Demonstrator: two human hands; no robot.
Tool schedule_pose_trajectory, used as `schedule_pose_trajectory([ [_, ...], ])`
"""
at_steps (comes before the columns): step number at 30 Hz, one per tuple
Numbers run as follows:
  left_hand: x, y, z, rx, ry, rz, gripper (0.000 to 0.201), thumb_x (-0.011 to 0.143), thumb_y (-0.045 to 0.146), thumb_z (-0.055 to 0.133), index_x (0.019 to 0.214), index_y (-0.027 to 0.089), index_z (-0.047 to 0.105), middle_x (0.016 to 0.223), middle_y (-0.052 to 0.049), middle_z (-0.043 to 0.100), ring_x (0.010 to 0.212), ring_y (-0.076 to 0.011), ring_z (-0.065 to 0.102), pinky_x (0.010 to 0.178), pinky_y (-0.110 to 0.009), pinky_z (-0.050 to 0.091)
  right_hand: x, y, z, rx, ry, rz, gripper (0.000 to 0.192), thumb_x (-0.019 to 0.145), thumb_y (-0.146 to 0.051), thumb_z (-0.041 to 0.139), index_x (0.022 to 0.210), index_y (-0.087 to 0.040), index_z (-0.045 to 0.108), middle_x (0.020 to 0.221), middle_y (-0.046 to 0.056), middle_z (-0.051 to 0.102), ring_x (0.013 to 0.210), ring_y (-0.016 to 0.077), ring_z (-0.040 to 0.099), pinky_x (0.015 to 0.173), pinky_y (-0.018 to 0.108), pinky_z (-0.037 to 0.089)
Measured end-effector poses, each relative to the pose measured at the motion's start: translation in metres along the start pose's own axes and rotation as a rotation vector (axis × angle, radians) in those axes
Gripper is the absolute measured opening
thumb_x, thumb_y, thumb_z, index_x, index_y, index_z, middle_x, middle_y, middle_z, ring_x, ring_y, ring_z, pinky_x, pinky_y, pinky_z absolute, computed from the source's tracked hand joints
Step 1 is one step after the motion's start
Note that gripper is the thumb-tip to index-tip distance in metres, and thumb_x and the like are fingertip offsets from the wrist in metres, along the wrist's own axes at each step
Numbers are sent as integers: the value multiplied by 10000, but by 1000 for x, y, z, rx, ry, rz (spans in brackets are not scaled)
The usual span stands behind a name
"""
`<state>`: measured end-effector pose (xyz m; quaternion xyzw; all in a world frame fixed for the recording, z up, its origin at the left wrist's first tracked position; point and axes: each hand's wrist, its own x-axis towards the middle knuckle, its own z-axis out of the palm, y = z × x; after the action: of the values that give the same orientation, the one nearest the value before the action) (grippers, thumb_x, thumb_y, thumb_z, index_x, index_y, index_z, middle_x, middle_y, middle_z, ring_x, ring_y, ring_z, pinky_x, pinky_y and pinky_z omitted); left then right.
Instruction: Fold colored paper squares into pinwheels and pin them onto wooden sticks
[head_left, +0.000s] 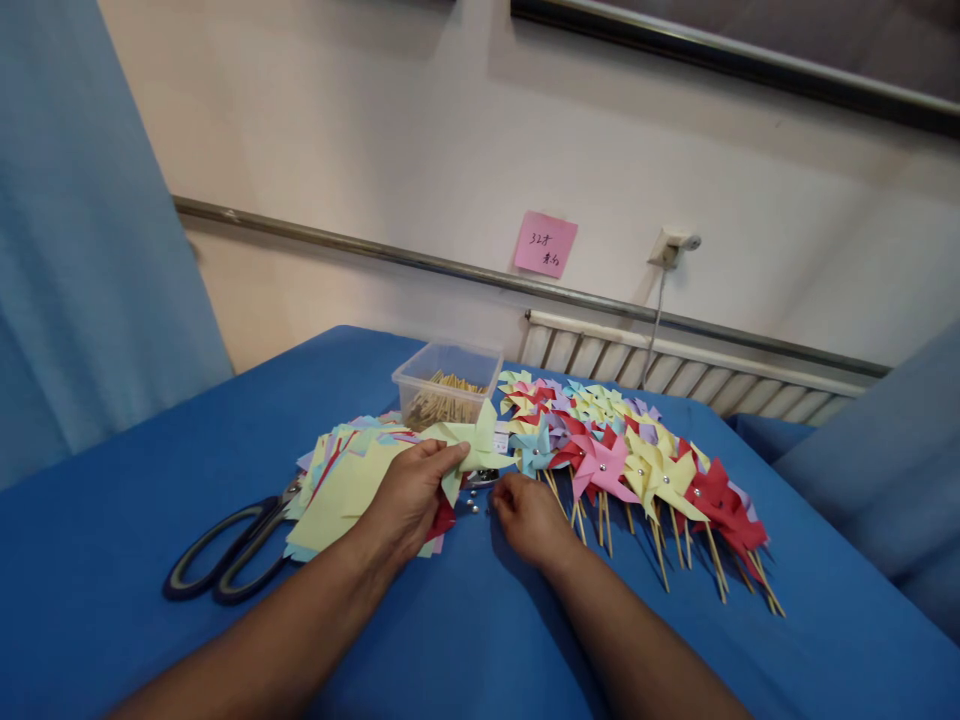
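Head view: two hands at a folded paper pinwheel on blue counter

Left hand pinches a light green folded paper pinwheel between thumb and fingers, closed on its lower left blades, holding it just above the counter. No stick on this one that I can see.

Right hand rests low on the counter just right of the left hand, fingers curled, tips near the small silver pins lying loose on the blue cloth. Cannot tell if it has a pin pinched; fingertips are turned away from camera.

Under and left of the left hand: messy stack of cut paper squares, mostly pale yellow-green, some red, blue and purple edges showing. Black-handled scissors lie at the left edge of that stack, blades tucked under the paper.

Behind the hands: clear plastic box with wooden sticks inside, lid off.

Right of the hands: a long row of finished pinwheels on sticks, overlapping, red, pink, yellow, blue, purple, sticks pointing toward the camera.

Back wall: pink sticky note with handwriting, white wall outlet with a cord hanging down, radiator behind the counter. Blue curtain on the left.
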<state>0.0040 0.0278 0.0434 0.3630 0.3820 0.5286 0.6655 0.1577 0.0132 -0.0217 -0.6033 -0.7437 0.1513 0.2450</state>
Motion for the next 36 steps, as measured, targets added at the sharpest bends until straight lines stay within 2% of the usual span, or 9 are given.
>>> schedule_pose_trajectory([
  [5,1,-1,0,-3,12,-4,98,684,154,706,683,125,612,537,-20,659,419,-114,569,442,-218,468,-2,-5,-1,-33,-38,-42,80,815,-184,569,810,-206,646,838,17,677,792,155,609,659,213,386],
  [9,0,-1,0,-2,21,-11,112,687,148,705,665,127,597,552,-26,663,444,-119,583,458,-220,480,-4,-8,-6,-103,-55,-62,116,833,-181,538,804,-196,649,853,39,675,807,169,614,683,230,387],
  [15,-1,-1,0,5,11,-14,100,694,156,701,727,122,613,596,-33,682,480,-124,596,502,-233,499,-7,-8,-7,-230,-65,-24,141,845,-207,514,847,-181,652,874,89,673,761,208,620,638,267,383],
  [25,3,-12,-7,107,22,29,204,644,278,751,652,133,608,563,-17,660,524,-144,606,549,-250,481,-9,-11,-1,-298,-49,-5,164,845,-158,498,845,-164,661,886,111,676,759,225,645,625,274,401],
  [28,4,-15,-10,224,54,78,250,615,330,769,636,136,612,553,4,643,506,-132,577,510,-231,444,-15,-9,-4,-233,-24,19,175,843,-139,497,869,-167,668,907,101,684,818,213,648,674,262,416],
  [31,4,-17,-10,430,77,150,294,626,409,737,628,146,605,529,22,606,475,-123,533,465,-222,398,-24,-1,-10,-73,36,61,163,823,-133,520,842,-181,675,869,79,697,833,203,651,714,261,430],
  [36,1,-25,-6,721,79,260,332,646,449,683,537,170,541,468,58,487,465,-111,452,454,-216,342,-34,12,-27,266,305,121,141,805,-180,543,833,-194,680,766,47,704,702,190,658,655,274,473],
])
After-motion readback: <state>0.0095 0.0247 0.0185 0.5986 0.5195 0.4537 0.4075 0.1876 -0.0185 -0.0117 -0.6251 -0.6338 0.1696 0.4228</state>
